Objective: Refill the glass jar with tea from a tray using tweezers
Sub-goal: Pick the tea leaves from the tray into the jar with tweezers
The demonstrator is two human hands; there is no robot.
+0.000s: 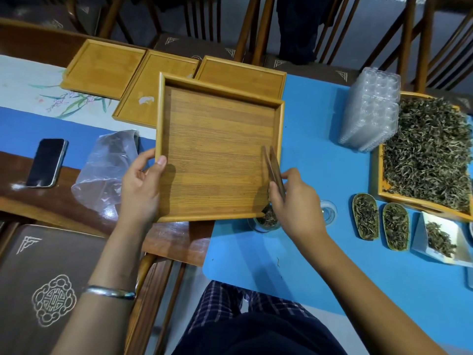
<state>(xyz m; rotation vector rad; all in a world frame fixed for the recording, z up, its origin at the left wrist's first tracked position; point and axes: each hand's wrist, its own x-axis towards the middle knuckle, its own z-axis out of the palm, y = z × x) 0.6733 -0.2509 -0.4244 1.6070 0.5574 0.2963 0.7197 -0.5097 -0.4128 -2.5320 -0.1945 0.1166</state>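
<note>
My left hand (139,187) grips the left rim of a bare wooden tray (217,155), held tilted above the table with its near right corner over a glass jar (266,221). The jar stands on the blue mat and holds tea leaves; the tray corner and my right hand hide most of it. My right hand (294,203) holds wooden tweezers (273,170), whose tips point up across the tray's right side. No tea shows on the held tray.
Three wooden trays (102,65) lie at the back. A tray heaped with tea (430,152), stacked clear plastic packs (371,114), two small scoops of tea (366,216), a glass lid (329,211), a phone (47,162) and a plastic bag (107,167) surround the work area.
</note>
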